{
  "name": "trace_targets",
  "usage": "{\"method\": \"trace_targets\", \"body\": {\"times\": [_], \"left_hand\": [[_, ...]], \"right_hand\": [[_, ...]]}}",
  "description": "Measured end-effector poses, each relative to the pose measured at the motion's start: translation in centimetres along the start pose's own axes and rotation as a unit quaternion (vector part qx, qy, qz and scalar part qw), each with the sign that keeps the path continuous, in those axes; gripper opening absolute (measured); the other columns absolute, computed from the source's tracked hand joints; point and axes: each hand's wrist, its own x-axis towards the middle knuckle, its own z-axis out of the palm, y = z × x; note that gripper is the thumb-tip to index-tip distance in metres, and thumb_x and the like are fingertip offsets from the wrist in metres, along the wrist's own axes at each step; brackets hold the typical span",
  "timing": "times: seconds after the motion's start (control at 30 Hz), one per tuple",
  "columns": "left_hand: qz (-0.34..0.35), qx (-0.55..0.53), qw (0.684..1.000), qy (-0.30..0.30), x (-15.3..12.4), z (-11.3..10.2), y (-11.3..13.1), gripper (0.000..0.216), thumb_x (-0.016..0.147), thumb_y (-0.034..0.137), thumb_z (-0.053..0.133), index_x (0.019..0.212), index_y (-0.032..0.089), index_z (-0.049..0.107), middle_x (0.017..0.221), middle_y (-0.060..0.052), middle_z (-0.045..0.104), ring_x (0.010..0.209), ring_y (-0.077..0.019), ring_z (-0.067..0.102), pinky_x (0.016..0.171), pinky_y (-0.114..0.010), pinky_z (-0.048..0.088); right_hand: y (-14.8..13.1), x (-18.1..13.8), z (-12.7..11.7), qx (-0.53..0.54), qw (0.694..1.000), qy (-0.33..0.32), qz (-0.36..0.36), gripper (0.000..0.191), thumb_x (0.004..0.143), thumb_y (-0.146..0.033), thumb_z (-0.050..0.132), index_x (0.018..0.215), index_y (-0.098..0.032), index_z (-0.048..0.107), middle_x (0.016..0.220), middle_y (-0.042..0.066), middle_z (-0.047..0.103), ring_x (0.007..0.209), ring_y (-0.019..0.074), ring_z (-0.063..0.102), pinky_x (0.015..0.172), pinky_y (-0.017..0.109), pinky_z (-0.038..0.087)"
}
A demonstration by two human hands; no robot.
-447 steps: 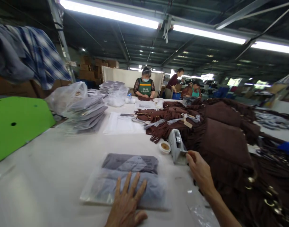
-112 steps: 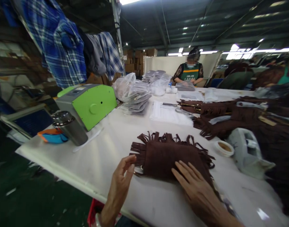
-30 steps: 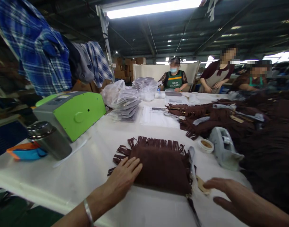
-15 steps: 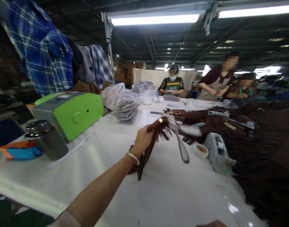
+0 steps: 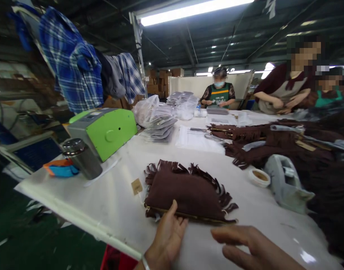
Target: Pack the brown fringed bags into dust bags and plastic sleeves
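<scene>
A dark brown fringed pouch (image 5: 183, 191) lies flat on the white table, its zip edge towards me. Fringe runs along its far and right sides. From its left end hangs a small tan tag (image 5: 136, 186). My left hand (image 5: 170, 234) is at the near edge, palm turned up and fingers loosely apart. Its thumb overlaps the pouch, and the fingertips are by the zip; whether they touch it I cannot tell. Lower right, my right hand (image 5: 246, 242) hovers slightly blurred, thumb and fingers spread, holding nothing.
Right of the pouch stand a tape dispenser (image 5: 287, 183), a small round tub (image 5: 259, 177) and a heap of brown fringed pieces (image 5: 329, 176). A steel flask (image 5: 82, 159) and a green machine (image 5: 111, 131) stand left. Bagged stacks (image 5: 160, 123) lie behind; several people work across the table.
The brown pouch, held up folded in my left hand before, now lies spread on the table. My left hand has opened and come nearer. My right hand has risen into view.
</scene>
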Motion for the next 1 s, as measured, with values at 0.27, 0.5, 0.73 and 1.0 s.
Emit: {"method": "trace_targets", "body": {"times": [0.27,0.5,0.73,1.0], "left_hand": [[-0.034,-0.061,0.998,-0.007,-3.5,-1.6,1.3,0.037,0.098,0.023,0.051,0.133,0.014,0.047,0.122,-0.014,0.065,0.110,-0.0254,0.064,0.098,-0.039,0.049],[0.214,-0.085,0.973,-0.004,-3.0,-6.5,6.5,0.046,0.091,0.010,0.055,0.134,0.025,0.050,0.132,-0.010,0.059,0.118,-0.0236,0.059,0.105,-0.044,0.045],[0.509,0.188,0.820,0.182,-4.5,-10.2,12.9,0.051,0.084,0.033,0.065,0.132,0.026,0.049,0.141,-0.007,0.049,0.128,-0.0260,0.047,0.108,-0.042,0.039],[0.415,0.671,0.610,0.070,3.3,-3.1,15.9,0.052,0.063,0.013,0.068,0.114,0.022,0.060,0.104,-0.008,0.064,0.106,-0.0315,0.058,0.102,-0.051,0.039]], "right_hand": [[5.8,8.1,5.6,-0.230,0.956,0.123,-0.131,0.057,0.093,-0.051,0.045,0.142,-0.020,0.046,0.148,0.009,0.042,0.139,0.0299,0.034,0.114,0.055,0.029],[12.8,8.9,5.4,-0.323,0.905,0.227,-0.160,0.065,0.098,-0.048,0.032,0.152,-0.014,0.020,0.147,0.013,0.044,0.132,0.0291,0.046,0.100,0.052,0.049],[7.1,9.5,6.7,-0.394,0.840,0.239,-0.286,0.073,0.094,-0.052,0.036,0.153,-0.013,0.017,0.146,0.014,0.045,0.133,0.0322,0.043,0.100,0.052,0.043],[3.4,16.6,9.3,-0.433,0.831,0.193,-0.290,0.064,0.094,-0.054,0.042,0.144,-0.015,0.041,0.146,0.008,0.046,0.135,0.0296,0.041,0.105,0.052,0.040]]}}
